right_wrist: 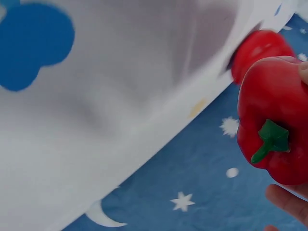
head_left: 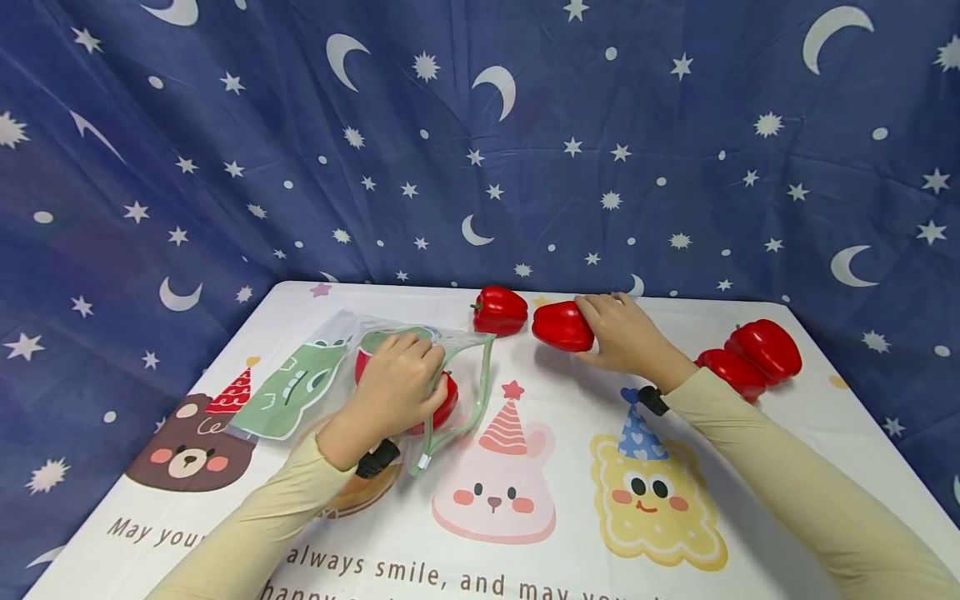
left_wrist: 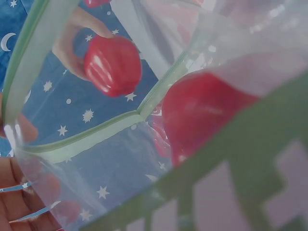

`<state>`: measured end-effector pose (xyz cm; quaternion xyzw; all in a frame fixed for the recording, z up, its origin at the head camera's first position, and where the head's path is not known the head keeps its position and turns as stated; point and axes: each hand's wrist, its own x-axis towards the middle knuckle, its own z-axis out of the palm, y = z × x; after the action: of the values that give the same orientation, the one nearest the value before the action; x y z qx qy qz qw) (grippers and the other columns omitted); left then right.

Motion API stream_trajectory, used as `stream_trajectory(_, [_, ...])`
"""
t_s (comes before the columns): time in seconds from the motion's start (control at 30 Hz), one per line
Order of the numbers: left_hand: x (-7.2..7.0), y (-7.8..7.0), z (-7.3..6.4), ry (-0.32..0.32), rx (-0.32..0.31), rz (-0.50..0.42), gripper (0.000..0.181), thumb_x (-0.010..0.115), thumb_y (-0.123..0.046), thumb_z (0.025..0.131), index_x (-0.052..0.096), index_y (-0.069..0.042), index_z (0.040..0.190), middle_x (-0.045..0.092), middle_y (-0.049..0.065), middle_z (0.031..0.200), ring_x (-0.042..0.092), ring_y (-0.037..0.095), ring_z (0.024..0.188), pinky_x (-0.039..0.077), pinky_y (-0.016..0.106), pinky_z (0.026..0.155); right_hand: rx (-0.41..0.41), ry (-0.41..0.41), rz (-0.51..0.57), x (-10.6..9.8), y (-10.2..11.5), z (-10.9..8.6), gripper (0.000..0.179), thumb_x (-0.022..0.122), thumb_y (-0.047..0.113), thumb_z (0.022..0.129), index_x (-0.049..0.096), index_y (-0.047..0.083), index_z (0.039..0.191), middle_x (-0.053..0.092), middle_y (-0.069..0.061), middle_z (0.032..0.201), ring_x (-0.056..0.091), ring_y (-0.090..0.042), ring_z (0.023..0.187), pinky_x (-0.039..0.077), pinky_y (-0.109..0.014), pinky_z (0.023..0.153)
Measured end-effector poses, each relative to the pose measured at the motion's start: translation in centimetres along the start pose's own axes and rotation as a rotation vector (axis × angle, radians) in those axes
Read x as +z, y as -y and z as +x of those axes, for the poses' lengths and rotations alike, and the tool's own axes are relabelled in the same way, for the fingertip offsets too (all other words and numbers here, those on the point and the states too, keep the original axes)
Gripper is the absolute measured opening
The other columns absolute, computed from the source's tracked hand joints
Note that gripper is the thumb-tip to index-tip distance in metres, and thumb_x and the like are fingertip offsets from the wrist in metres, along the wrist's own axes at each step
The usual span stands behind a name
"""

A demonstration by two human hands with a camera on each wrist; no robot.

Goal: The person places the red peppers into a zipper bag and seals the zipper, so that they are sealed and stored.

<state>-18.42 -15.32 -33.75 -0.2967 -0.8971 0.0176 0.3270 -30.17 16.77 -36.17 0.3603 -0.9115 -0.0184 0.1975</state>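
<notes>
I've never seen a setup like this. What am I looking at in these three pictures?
There is no robot here, just a person's two bare hands. The wide picture comes from a camera worn on the head, looking forward and down. The other two are taken from the left wrist and the right wrist, close to each hand's work.

On the white tablecloth, printed with cartoon animals, lie a lone red pepper near the far edge and a pair of red peppers at the right. The left hand grips a clear, green-trimmed bag, with a bagged pepper showing inside. The right hand holds another red pepper in its fingers.
</notes>
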Motion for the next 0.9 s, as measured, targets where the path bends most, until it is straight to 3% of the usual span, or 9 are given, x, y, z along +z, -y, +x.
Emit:
stream_trajectory(0.37, [0.0,0.0,0.0,0.006,-0.008,0.005,0.015,0.063,-0.020,0.073,0.055,-0.007,0.069,0.058,0.007,0.068,0.055,0.025,0.072,0.046,0.038,0.073,-0.165,-0.101,-0.012,-2.5,4.0,-1.2,0.079,0.079,0.043,0.064,0.053,-0.002,0.124,0.064,-0.016,0.114,0.062,-0.030,0.103,0.049,-0.049,0.091])
stream_trajectory(0.9, [0.0,0.1,0.1,-0.012,-0.005,0.017,0.012,0.061,-0.017,0.073,0.056,-0.007,0.068,0.058,0.006,0.066,0.055,0.024,0.070,0.047,0.036,0.069,-0.321,-0.085,0.043,-2.0,9.4,-1.0,0.074,0.073,0.045,0.070,0.053,0.001,0.126,0.063,-0.010,0.116,0.062,-0.025,0.102,0.047,-0.043,0.094])
